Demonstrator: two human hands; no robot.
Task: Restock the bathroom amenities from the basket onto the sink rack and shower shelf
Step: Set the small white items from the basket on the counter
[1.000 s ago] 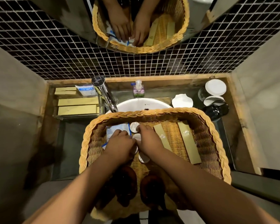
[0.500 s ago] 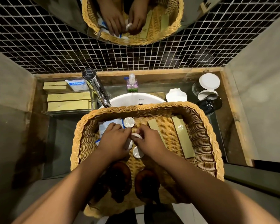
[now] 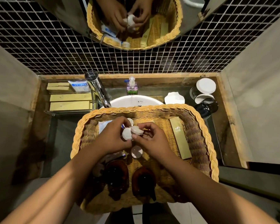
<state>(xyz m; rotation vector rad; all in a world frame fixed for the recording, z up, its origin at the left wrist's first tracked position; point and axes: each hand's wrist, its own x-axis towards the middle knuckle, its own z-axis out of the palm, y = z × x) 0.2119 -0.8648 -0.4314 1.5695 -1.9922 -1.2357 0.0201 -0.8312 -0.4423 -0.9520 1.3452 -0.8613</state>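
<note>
four discs (image 3: 126,134), two bottles (image 3: 116,173)

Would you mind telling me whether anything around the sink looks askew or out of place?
Mostly tidy. Only the paper lid by the dark cup at the right looks tilted, unlike the flat lid behind it.

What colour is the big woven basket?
The basket is golden yellow woven wicker, seen best in the head view.
</note>
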